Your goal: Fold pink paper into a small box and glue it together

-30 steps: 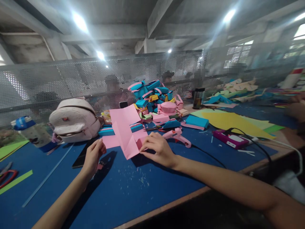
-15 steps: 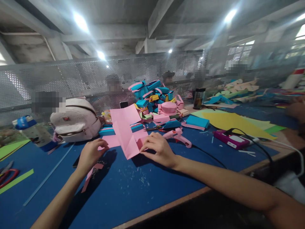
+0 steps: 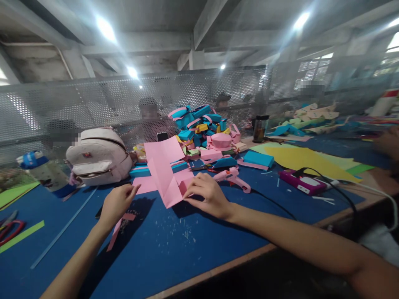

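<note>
A large creased pink paper piece (image 3: 165, 174) stands partly folded up from the blue table, its lower corner tilted toward me. At its right lower edge, my right hand (image 3: 207, 195) pinches the paper between thumb and fingers. My left hand (image 3: 118, 202) is held just left of the paper, apart from it, with its fingers curled together; whatever they may hold is hidden. A narrow pink paper strip (image 3: 115, 234) lies under the left wrist. Right behind my right hand rests a pink glue gun (image 3: 232, 178) with its black cord.
A heap of blue, pink and yellow paper pieces (image 3: 202, 124) rises behind. To the left are a pale backpack (image 3: 98, 158), a bottle (image 3: 46, 174) and red-handled scissors (image 3: 12, 230). On the right lie a purple power box (image 3: 302, 182) with cables and yellow sheets (image 3: 311, 162).
My left hand has drawn slightly left and up, and its fingers have closed in. The pink paper and my right hand look nearly unchanged.
</note>
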`<state>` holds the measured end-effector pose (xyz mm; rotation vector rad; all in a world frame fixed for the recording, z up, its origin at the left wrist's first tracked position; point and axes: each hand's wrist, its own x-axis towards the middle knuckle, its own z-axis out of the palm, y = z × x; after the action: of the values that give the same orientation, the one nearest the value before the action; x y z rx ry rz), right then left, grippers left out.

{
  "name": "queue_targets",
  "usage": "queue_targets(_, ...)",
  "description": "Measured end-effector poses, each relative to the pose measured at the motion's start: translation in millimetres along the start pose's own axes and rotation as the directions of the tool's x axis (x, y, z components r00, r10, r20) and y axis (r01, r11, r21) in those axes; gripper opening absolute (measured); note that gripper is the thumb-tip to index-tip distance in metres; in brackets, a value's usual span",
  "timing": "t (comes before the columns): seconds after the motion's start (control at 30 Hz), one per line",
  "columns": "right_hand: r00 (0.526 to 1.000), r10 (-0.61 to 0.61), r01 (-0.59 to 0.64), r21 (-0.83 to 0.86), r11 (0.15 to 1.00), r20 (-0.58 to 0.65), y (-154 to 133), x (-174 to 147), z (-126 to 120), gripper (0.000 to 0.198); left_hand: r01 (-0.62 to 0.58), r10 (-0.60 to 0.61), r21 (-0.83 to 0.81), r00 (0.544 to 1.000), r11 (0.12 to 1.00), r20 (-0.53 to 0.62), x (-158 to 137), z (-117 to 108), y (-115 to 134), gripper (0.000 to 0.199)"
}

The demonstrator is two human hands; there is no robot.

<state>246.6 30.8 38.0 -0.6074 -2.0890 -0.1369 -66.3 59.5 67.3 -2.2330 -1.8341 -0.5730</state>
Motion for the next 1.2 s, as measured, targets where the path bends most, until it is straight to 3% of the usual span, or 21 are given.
queue_targets(0.3,1.0,0.0,0.0,-0.003,1.0,0.001,0,0,-1,0.006,0.057,-0.058,0.241,0.998,0.969,-0.002,-5,-14,10,0.032)
queue_targets(0.5,1.0,-0.004,0.004,0.003,1.0,-0.002,0,1,0,0.005,0.028,-0.034,0.326,0.999,0.945,0.012,-5,-15,11,0.045)
queue_targets(0.63,1.0,0.001,-0.001,0.005,1.0,-0.007,-1,1,0,0.005,0.046,-0.047,0.317,0.999,0.947,-0.006,-5,-15,12,0.042)
queue_targets(0.8,1.0,0.005,-0.005,0.001,1.0,0.0,-1,1,-1,0.005,0.066,-0.061,0.191,0.998,0.979,-0.033,-4,-11,9,0.026)
queue_targets(1.1,1.0,0.005,-0.005,0.008,1.0,-0.01,-1,1,0,0.004,0.098,-0.096,0.18,0.995,0.979,-0.016,-5,-8,8,0.02)
queue_targets(1.2,1.0,0.008,-0.008,0.008,1.0,-0.009,-1,0,0,0.004,0.129,-0.127,0.166,0.992,0.978,-0.021,-5,-9,12,0.026)
